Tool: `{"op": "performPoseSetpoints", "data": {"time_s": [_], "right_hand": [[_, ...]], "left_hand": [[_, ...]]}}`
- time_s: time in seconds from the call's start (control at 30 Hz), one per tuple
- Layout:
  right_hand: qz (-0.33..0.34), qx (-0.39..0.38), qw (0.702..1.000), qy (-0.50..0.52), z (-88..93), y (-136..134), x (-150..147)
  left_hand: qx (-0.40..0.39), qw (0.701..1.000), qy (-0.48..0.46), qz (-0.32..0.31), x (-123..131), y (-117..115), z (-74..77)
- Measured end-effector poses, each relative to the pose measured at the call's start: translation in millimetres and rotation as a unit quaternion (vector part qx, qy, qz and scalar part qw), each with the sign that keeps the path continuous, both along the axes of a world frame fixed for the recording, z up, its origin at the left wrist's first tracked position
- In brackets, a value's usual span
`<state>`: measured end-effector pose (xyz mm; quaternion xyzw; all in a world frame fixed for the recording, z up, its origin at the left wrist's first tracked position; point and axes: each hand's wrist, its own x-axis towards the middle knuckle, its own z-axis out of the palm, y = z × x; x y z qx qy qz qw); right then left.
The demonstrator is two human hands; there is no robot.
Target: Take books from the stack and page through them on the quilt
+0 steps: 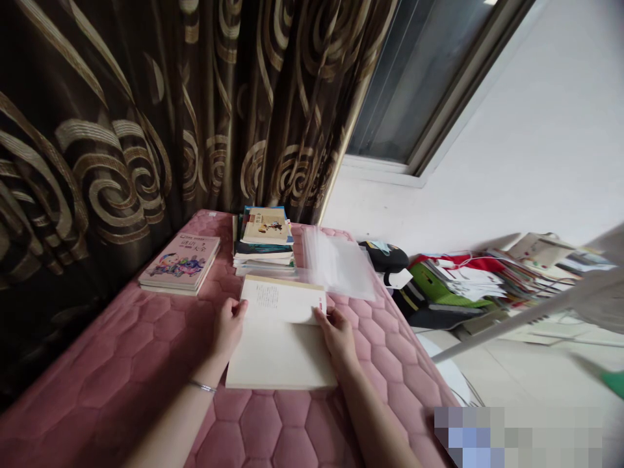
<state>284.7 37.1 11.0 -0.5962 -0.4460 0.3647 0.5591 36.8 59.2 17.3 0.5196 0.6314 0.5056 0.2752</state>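
A cream-coloured book [281, 354] lies on the pink quilted surface [146, 364] right in front of me, with its far flap [285, 300] folded up and showing print. My left hand [228, 327] rests at the book's left edge, fingers curled against the raised flap. My right hand [336, 335] pinches the flap's right corner between thumb and fingers. A thin bracelet sits on my left wrist.
A stack of books [264, 240] stands behind the open one, and a book with a pink illustrated cover [180, 262] lies at the left. Clear plastic sleeves [338, 263] lie at the right. A dark patterned curtain [146, 117] hangs behind. Cluttered books and papers [478, 279] fill the floor at right.
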Motion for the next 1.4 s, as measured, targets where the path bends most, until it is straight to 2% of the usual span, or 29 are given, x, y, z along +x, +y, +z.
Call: {"op": "performPoseSetpoints", "data": {"time_s": [0.23,0.4,0.57,0.67,0.73,0.8,0.87,1.0,1.23,1.4], "right_hand": [[0.000,-0.004,1.000,0.002,4.9,-1.5,-2.6],[-0.054,0.029,0.998,0.024,15.1,-7.3,-8.4],[-0.080,0.016,0.996,0.033,12.1,-7.0,-6.6],[-0.073,0.026,0.996,0.046,9.6,-4.5,-5.2],[-0.061,0.043,0.995,0.064,9.5,-3.5,-5.6],[-0.047,0.050,0.994,0.084,10.0,-3.2,-6.1],[-0.037,0.048,0.994,0.093,10.1,-3.2,-5.6],[-0.036,0.038,0.997,0.061,10.4,-3.3,0.8],[0.029,-0.035,0.999,-0.013,21.0,-4.9,15.8],[0.035,-0.061,0.997,-0.028,22.9,-7.0,21.6]], "left_hand": [[0.008,1.000,-0.005,0.003,1.8,-2.5,4.0],[0.012,1.000,-0.018,0.003,1.3,-1.8,1.4],[0.013,0.999,-0.029,0.002,0.4,-0.1,-2.6],[0.026,0.996,-0.085,0.019,0.9,2.2,-4.2],[0.030,0.986,-0.160,0.018,2.0,3.6,-4.0],[0.018,0.972,-0.234,-0.021,3.3,4.2,-2.6],[0.003,0.960,-0.270,-0.076,4.1,3.8,-0.9],[-0.007,0.954,-0.271,-0.131,3.2,2.1,-0.3],[-0.007,0.956,-0.268,-0.121,2.2,3.7,-4.5],[-0.004,0.960,-0.252,-0.120,2.4,3.6,-4.5]]}}
